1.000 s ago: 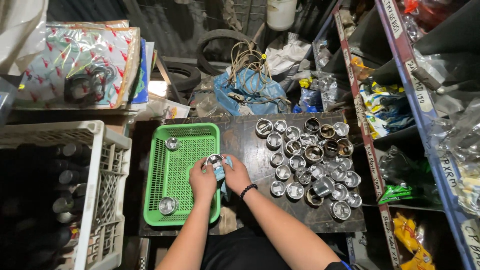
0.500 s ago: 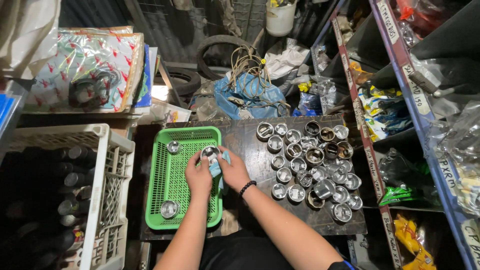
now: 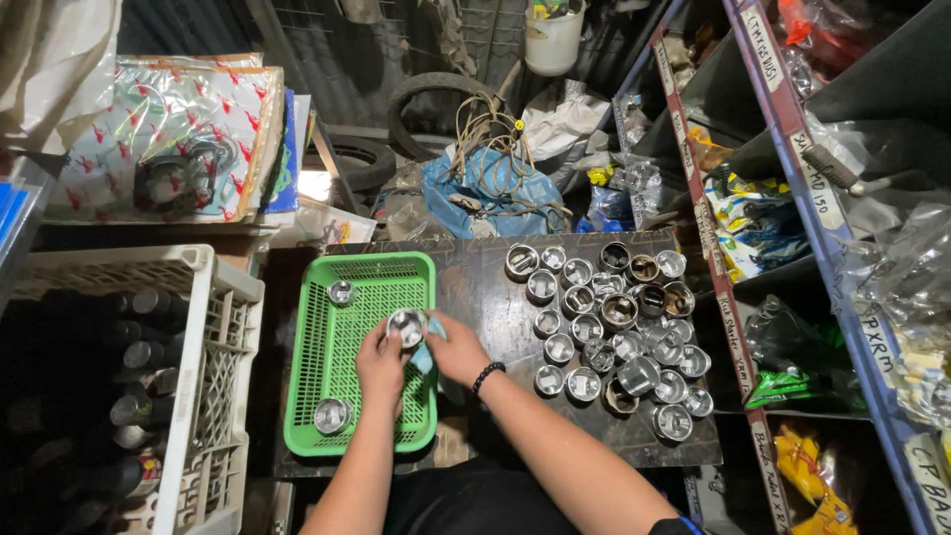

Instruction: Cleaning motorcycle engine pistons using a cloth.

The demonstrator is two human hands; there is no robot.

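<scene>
My left hand (image 3: 379, 364) holds a shiny round metal cup-shaped part (image 3: 406, 325) over the right side of a green plastic basket (image 3: 327, 396). My right hand (image 3: 458, 349) presses a light blue cloth (image 3: 429, 355) against that part; a dark bead bracelet is on its wrist. Two more metal parts lie in the basket, one at the far left corner (image 3: 341, 291) and one near the front (image 3: 331, 416). Several similar metal parts (image 3: 614, 327) stand in a cluster on the dark board (image 3: 490, 297) to the right.
A white plastic crate (image 3: 213, 396) with dark cylinders stands at the left. Shelves (image 3: 792, 248) with packets run along the right. Behind the board lie a blue bag with cords (image 3: 485, 188), a tyre (image 3: 436, 99) and a white bucket (image 3: 553, 35).
Both hands with the metal part have stayed over the basket's right side, shifting only slightly; the head view has moved a little.
</scene>
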